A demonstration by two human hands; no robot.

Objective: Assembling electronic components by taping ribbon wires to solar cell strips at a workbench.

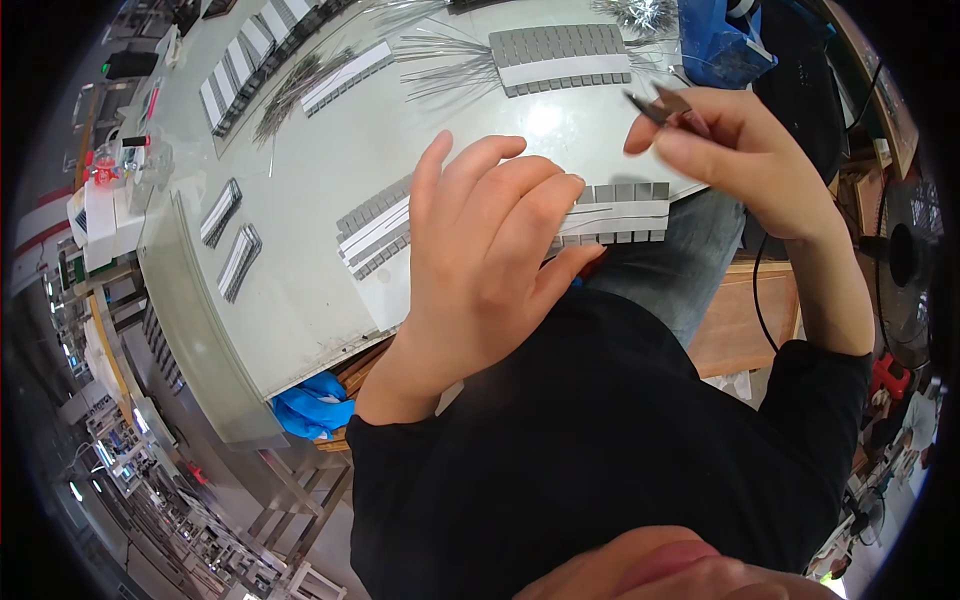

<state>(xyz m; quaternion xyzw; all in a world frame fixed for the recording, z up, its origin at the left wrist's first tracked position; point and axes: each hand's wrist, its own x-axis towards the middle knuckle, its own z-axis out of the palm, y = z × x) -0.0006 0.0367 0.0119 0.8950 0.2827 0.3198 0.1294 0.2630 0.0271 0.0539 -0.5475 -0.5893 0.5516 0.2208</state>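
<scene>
A row of joined grey metal-looking segments with a white band (640,211) lies near the table's front edge, its right end reaching over my leg. My left hand (490,240) bends across its middle. The index finger and thumb close on its far and near edges, while the other fingers are raised and hide part of it. Thin wires run along the white band. To the right, above the row's end, my right hand (745,155) grips small nippers (672,108) with dark jaws and reddish handles, held clear of the row and slightly blurred.
Farther back lies another grey segmented row (560,58) with loose wires fanning from its ends. A narrower row (347,77) and several striped strips (250,55) lie at the back left. Two small bundles (238,262) rest on the left. A blue container (722,45) stands back right.
</scene>
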